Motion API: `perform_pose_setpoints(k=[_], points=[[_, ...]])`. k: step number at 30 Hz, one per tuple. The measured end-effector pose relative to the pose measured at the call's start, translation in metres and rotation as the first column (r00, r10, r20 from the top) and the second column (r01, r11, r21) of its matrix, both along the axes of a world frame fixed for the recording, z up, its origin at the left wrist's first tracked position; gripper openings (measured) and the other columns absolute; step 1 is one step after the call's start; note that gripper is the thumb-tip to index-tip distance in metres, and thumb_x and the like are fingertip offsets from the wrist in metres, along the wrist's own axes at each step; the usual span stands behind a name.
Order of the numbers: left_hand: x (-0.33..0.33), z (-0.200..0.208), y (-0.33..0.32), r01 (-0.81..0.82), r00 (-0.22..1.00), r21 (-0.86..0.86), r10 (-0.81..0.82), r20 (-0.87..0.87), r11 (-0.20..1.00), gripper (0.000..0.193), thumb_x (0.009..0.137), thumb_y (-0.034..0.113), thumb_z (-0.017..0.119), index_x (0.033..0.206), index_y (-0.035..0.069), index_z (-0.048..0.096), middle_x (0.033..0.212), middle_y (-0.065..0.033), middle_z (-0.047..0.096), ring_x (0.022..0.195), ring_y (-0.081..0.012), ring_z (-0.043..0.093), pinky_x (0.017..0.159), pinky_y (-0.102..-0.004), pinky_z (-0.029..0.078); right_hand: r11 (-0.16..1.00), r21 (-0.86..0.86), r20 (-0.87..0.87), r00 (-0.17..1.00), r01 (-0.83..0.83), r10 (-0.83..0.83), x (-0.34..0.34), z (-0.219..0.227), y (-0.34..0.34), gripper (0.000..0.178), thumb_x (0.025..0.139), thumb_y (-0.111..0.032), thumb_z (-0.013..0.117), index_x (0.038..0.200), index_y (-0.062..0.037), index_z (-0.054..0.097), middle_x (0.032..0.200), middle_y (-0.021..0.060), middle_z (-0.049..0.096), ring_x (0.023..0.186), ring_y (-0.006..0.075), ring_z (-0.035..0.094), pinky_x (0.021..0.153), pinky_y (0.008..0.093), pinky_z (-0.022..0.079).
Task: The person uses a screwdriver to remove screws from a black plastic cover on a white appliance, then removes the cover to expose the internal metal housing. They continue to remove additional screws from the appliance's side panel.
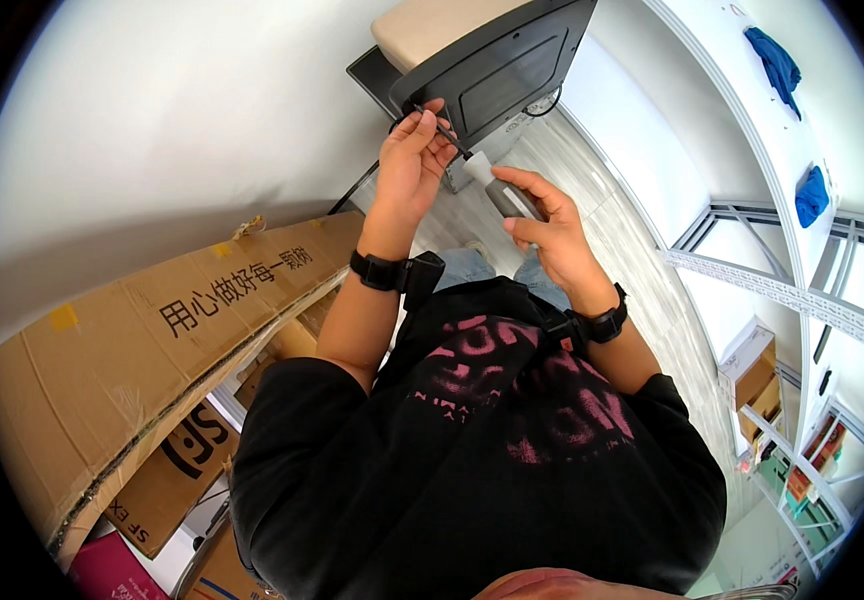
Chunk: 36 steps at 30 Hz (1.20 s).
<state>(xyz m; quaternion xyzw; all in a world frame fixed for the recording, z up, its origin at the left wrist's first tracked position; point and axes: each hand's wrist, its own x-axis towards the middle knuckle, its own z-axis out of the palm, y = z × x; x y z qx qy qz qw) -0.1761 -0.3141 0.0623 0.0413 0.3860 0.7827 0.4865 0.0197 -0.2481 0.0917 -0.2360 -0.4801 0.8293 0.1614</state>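
As forearms [367, 315] converge, hands [410, 168] [555, 235] hold a screwdriver [501, 195].

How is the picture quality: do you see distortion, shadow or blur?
Head view: fisheye distortion bends the long cardboard box, and the picture's corners are black; head view: soft shadow darkens the white wall just above that box; head view: the left hand, right hand and grey-handled screwdriver look fairly sharp, without obvious motion blur.
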Motion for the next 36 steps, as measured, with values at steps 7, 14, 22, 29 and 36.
perform_pose_setpoints(k=[7,14,22,29,36], points=[[-0.001,-0.003,-0.001,-0.055,0.998,0.011,0.055,0.012,0.998,0.025,0.096,0.015,0.049,0.117,0.001,0.053,0.087,-0.004,0.062,0.078,-0.0142,0.061,0.071,-0.0255,0.051,0.863,-0.486,-0.157,0.985,-0.141,0.072,-0.001,0.006,0.007,0.045,0.086,-0.012,0.049,0.129,0.0004,0.041,0.114,0.0129,0.053,0.074,0.0131,0.057,0.047,0.02,0.036],[0.002,0.005,-0.001,-0.042,0.998,-0.017,0.042,0.037,0.999,0.023,0.095,0.013,0.049,0.114,0.001,0.054,0.085,-0.0043,0.062,0.076,-0.0146,0.061,0.069,-0.0266,0.051,0.996,-0.086,0.064,0.997,-0.033,0.038,-0.005,0.002,-0.002,0.041,0.086,-0.006,0.055,0.126,-0.0035,0.045,0.114,0.0096,0.053,0.074,0.0141,0.059,0.047,0.02,0.038],[-0.003,-0.007,0.001,-0.033,0.999,-0.009,0.033,-0.019,0.999,0.025,0.095,0.015,0.052,0.116,0.002,0.054,0.083,-0.0018,0.058,0.076,-0.0125,0.058,0.071,-0.0257,0.05,0.981,-0.194,-0.012,1.0,-0.005,0.003,-0.005,-0.007,-0.003,0.047,0.083,-0.006,0.057,0.129,-0.0065,0.044,0.115,0.0074,0.051,0.08,0.0127,0.057,0.048,0.0197,0.038],[0.001,0.001,0.0,-0.067,0.998,-0.026,0.066,-0.015,0.997,0.027,0.095,0.018,0.05,0.117,0.001,0.054,0.084,-0.0026,0.059,0.075,-0.0141,0.058,0.073,-0.0287,0.051,0.893,-0.431,-0.075,0.991,-0.13,0.108,0.0,-0.003,0.005,0.05,0.082,-0.003,0.059,0.128,-0.0028,0.041,0.108,0.0112,0.053,0.079,0.0159,0.06,0.049,0.0238,0.044],[0.0,-0.004,-0.002,-0.063,0.998,-0.007,0.063,0.008,0.998,0.024,0.095,0.015,0.052,0.115,0.001,0.054,0.081,-0.0026,0.059,0.073,-0.0127,0.058,0.068,-0.0263,0.05,0.999,-0.001,0.089,0.995,-0.033,0.033,-0.008,0.0,-0.005,0.047,0.082,-0.002,0.059,0.127,-0.0042,0.044,0.105,0.0067,0.052,0.078,0.0126,0.056,0.047,0.0216,0.04]])
